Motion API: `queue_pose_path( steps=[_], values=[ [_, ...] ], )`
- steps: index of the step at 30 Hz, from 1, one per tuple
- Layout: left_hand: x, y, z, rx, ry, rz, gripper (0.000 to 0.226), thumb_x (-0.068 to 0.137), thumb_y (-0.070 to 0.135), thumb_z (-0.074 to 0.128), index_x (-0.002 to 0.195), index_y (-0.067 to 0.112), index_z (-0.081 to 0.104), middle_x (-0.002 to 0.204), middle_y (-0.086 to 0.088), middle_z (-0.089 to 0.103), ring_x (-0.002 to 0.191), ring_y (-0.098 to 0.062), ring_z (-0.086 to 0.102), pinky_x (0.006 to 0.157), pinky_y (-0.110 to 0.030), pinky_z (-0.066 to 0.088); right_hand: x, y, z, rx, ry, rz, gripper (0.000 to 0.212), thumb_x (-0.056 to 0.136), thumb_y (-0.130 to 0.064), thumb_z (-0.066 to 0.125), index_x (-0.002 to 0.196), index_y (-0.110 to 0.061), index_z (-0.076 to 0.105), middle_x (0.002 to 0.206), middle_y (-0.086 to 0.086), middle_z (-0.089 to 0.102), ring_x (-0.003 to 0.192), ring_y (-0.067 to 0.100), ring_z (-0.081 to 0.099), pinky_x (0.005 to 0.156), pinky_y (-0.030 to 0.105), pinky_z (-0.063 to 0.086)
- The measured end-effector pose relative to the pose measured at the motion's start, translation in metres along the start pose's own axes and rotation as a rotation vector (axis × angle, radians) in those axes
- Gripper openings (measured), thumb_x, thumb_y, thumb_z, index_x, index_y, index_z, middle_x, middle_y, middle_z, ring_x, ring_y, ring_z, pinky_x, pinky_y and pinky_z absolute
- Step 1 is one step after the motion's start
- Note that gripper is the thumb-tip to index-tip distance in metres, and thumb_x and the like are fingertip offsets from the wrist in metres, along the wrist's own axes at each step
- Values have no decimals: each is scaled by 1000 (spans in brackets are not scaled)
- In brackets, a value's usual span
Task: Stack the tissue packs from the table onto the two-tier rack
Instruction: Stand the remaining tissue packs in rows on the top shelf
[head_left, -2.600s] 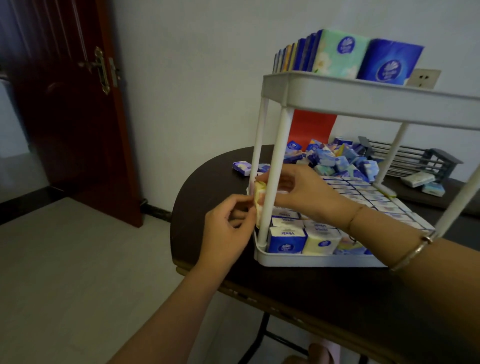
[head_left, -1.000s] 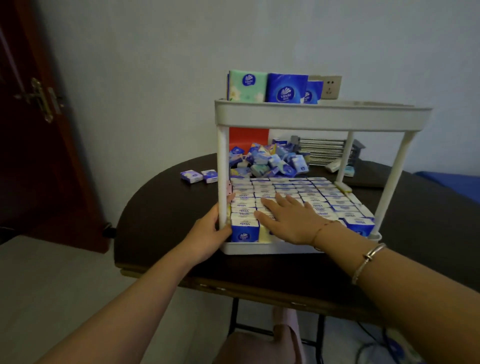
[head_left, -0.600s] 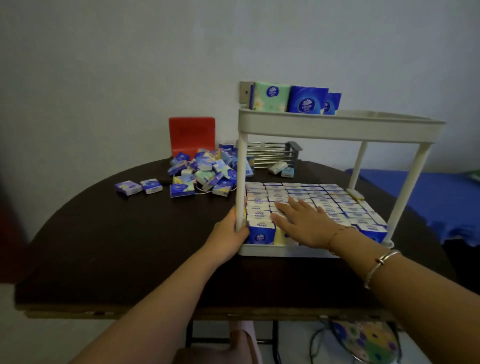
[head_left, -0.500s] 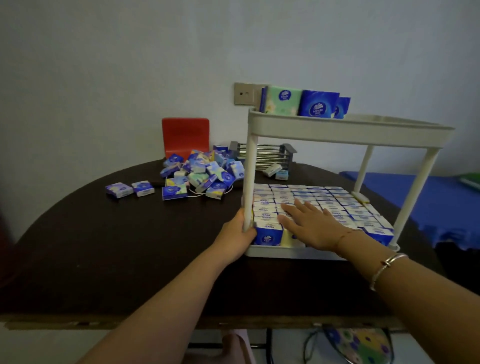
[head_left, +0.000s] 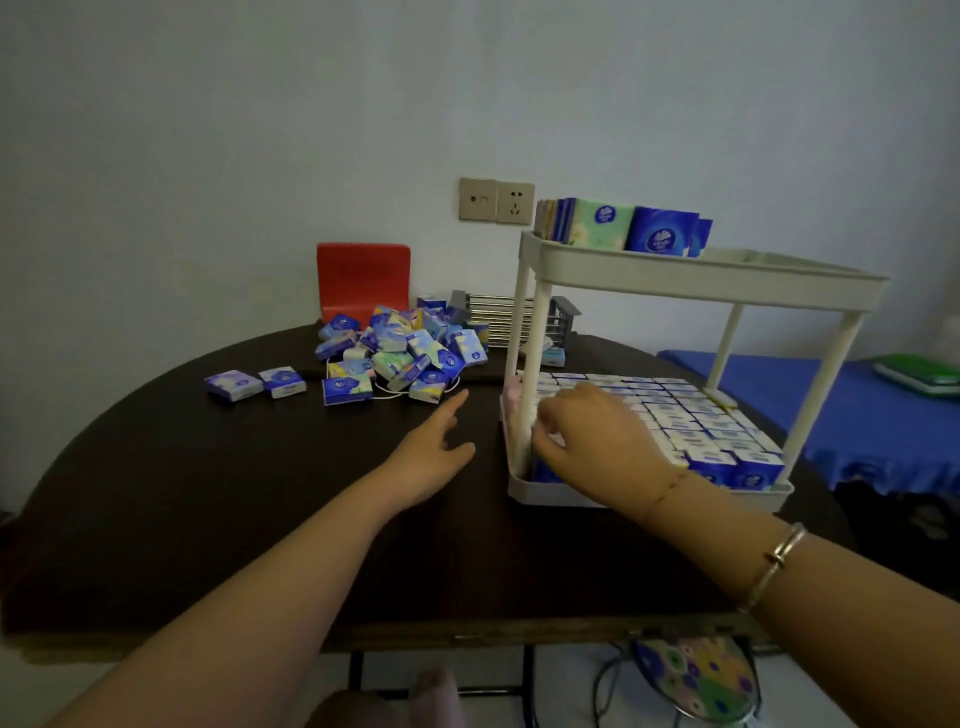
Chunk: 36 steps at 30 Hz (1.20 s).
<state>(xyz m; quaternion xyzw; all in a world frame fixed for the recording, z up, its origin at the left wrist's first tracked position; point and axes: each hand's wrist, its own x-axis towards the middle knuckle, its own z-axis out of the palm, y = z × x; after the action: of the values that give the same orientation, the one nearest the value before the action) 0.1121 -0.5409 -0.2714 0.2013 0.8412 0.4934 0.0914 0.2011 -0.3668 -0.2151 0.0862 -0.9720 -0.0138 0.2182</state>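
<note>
A white two-tier rack (head_left: 649, 278) stands on the dark round table (head_left: 218, 499). Its lower tier is packed with upright tissue packs (head_left: 696, 423); a short row of packs (head_left: 618, 227) stands on the far part of the top tier. A loose pile of blue and pastel tissue packs (head_left: 400, 345) lies at the table's back, with three single packs (head_left: 254, 383) to its left. My left hand (head_left: 434, 452) hovers over the table, empty, fingers spread and stretched toward the pile. My right hand (head_left: 592, 436) rests on the lower-tier packs by the front-left post, fingers curled over them.
A red box (head_left: 363, 278) and a metal dish rack (head_left: 498, 319) stand against the wall behind the pile. A blue-covered surface (head_left: 857, 415) with a green object (head_left: 919, 371) lies to the right. A patterned stool (head_left: 696, 680) sits below the table's front edge.
My left hand has let go of the rack's front-left post and moved left and forward toward the loose pile. My right hand shifted toward that post. The view swung left.
</note>
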Motion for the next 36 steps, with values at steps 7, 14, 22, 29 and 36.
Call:
queue_pose_path(
  steps=[7, 14, 22, 29, 36],
  values=[
    [1, -27, -71, 15, 141, 20, 60, 94, 18, 55, 144, 38, 30, 149, -1, 36, 133, -24, 40, 100, -35, 39, 69, -61, 17, 243, -26, -12, 16, 94, -27, 46, 96, -15, 57, 89, 2, 58, 84, 17, 57, 76, 33, 50],
    [71, -88, -133, 32, 257, -39, 53, 95, 15, 53, 142, 33, 36, 144, -1, 43, 119, -14, 48, 87, -24, 41, 187, -47, 116, 143, -139, 177, 30, 91, -25, 51, 115, -8, 52, 116, 15, 55, 109, 32, 50, 87, 42, 47],
    [197, -87, -163, -27, 138, 29, 45, 92, 3, 48, 133, 21, 48, 127, -1, 52, 96, -12, 57, 70, -16, 44, 303, -1, 177, 381, -145, 718, 40, 90, -23, 52, 123, -2, 48, 130, 21, 44, 120, 39, 40, 95, 43, 38],
    [270, -72, -207, 11, -69, -20, 44, 95, 6, 45, 133, 28, 46, 128, -1, 50, 66, -19, 51, 56, -24, 42, 342, 54, 184, 288, -98, 1136, 48, 86, -24, 58, 129, -7, 43, 140, 20, 38, 130, 37, 33, 104, 48, 33],
    [310, -62, -183, 19, -229, -56, 39, 101, 10, 40, 137, 23, 42, 142, -2, 45, 116, -28, 52, 91, -38, 45, 356, 98, 205, 306, -115, 1402, 72, 90, -35, 56, 148, -24, 16, 158, 12, -6, 145, 33, -6, 116, 52, 8]
  ],
)
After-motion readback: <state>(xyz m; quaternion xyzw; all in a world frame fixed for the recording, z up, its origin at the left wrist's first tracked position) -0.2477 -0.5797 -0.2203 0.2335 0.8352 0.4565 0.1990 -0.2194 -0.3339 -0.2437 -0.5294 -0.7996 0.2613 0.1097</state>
